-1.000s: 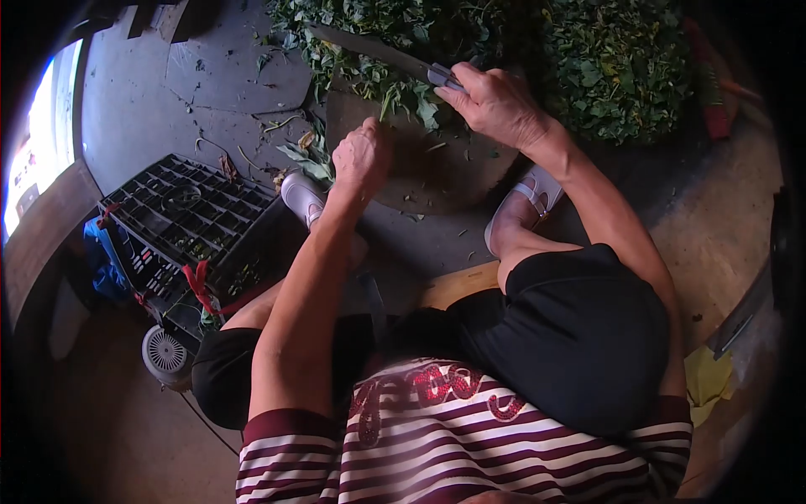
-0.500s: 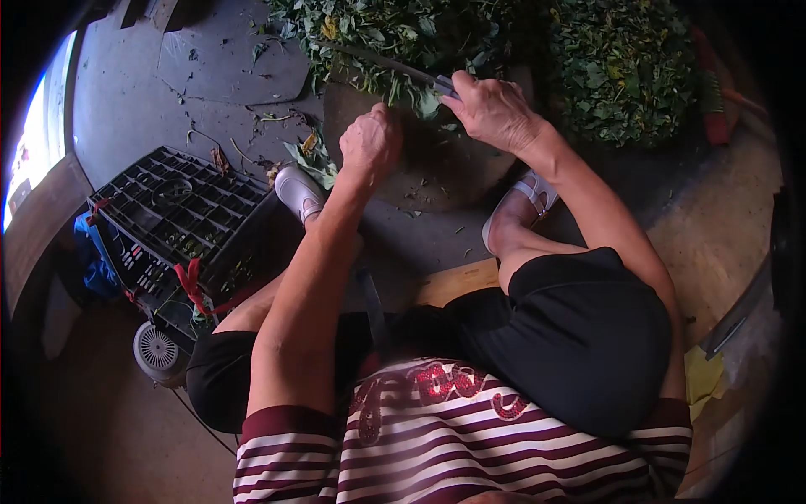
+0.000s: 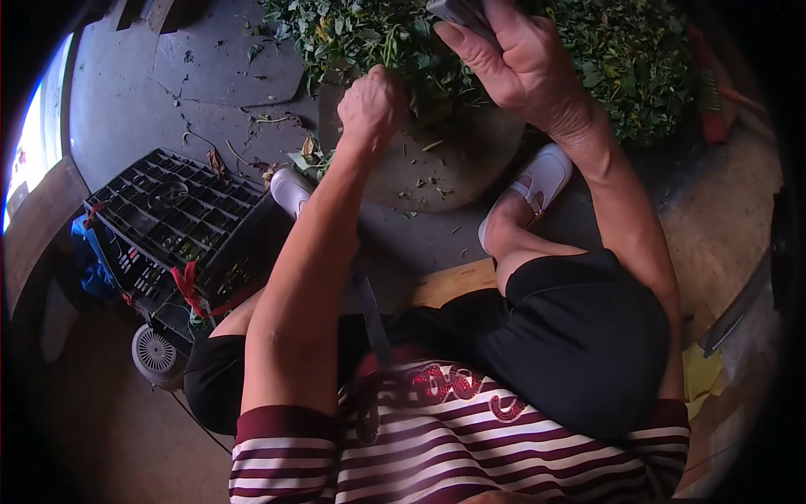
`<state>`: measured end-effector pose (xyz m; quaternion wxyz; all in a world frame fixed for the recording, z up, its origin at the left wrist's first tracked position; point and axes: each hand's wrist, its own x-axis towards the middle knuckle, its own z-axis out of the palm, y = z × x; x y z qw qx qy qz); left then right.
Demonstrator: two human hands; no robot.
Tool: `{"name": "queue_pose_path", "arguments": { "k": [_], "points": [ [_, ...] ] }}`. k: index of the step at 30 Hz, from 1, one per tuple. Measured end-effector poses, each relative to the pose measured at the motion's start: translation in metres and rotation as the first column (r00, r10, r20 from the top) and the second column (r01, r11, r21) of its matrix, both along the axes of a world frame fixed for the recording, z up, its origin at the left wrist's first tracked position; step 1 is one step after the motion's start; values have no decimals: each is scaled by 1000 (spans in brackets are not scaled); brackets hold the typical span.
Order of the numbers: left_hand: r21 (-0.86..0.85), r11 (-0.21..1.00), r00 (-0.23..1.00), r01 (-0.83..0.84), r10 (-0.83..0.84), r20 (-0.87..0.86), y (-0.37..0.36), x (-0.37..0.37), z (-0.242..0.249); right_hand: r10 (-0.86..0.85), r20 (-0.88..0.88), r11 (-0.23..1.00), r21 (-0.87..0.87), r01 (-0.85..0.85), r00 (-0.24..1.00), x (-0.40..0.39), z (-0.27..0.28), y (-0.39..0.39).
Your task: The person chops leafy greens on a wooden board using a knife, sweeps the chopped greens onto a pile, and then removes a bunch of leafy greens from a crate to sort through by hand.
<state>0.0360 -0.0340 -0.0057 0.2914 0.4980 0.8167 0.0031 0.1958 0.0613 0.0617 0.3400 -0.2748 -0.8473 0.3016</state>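
Observation:
My left hand [image 3: 372, 107] is closed in a fist around a bunch of leafy green stems [image 3: 391, 49] over the round chopping block [image 3: 395, 175]. My right hand [image 3: 522, 71] is raised on the right and grips a knife [image 3: 467, 15] by its handle; most of the blade is out of view at the top edge. Small bits of cut stem lie on the block. Behind it spreads a heap of chopped green leaves [image 3: 336, 34].
Another heap of chopped leaves [image 3: 642, 71] lies at the upper right, beside a red-handled tool [image 3: 714, 126]. On the left stands a black plastic crate [image 3: 180, 202] with a grey motor-like part [image 3: 155, 349] below it. My shoes [image 3: 550, 172] flank the block.
My right hand has lifted the knife up and to the right, toward the camera. My left hand has shifted slightly up, still closed on the greens. Cut bits show on the block.

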Motion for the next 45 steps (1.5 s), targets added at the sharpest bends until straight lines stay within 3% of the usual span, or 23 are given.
{"name": "queue_pose_path", "arguments": {
  "k": [1,3,5,7,9,10,11,12,16,19,20,26,28,30,31,36,38,40,45],
  "points": [
    [-65,996,998,55,-55,-1,6,1,-2,2,-44,999,38,-1,999,0,-3,1],
    [-89,991,995,96,-96,6,8,2,-8,22,129,998,-56,-15,991,9,-19,-7],
    [-92,991,994,98,-102,-44,6,3,-11,69,509,989,-147,8,858,20,-59,-13],
    [-103,991,994,90,-96,-52,2,2,-7,111,543,981,-194,-4,832,17,-66,-11],
    [-117,989,994,89,-95,-50,-11,3,-1,108,567,990,-132,-39,817,18,-69,-11],
    [37,992,990,119,-116,-84,-20,2,2,103,571,991,-128,-35,815,20,-68,-10],
    [190,970,984,150,-128,-122,-28,1,3,93,564,992,-128,-24,820,22,-69,-10],
    [213,963,980,165,-135,-147,-38,-1,2,88,555,991,-135,-14,827,23,-69,-12],
    [126,955,962,269,-260,-83,-69,-12,-8,39,419,984,-174,38,907,21,-62,-13],
    [114,974,981,194,-194,-11,-69,-11,-12,23,327,984,-175,37,945,16,-39,-6],
    [117,975,982,191,-191,-9,-66,-10,-13,-1,209,1000,4,0,978,11,-28,-3],
    [116,979,983,169,-176,50,-58,-4,-10,27,-40,998,66,-24,999,-7,-12,-5],
    [88,980,982,177,-182,53,-58,-1,-7,38,158,996,-86,-25,987,2,-27,-15],
    [98,980,982,173,-180,60,-62,1,-9,77,482,991,-134,-13,873,12,-61,-25],
    [105,980,982,172,-179,63,-63,1,-9,62,520,990,-141,14,852,13,-66,-27],
    [86,983,983,164,-170,75,-66,0,-14,40,486,996,-92,5,873,9,-43,-11],
    [80,983,983,163,-168,69,-67,-2,-19,-12,285,1000,25,5,959,3,-25,-5],
    [83,981,983,176,-179,36,-65,-1,-22,43,123,998,47,-49,991,-7,-7,-1],
    [49,982,982,182,-185,49,-61,-2,-17,55,-1,996,66,-55,998,-12,-5,-9]
  ]
}}
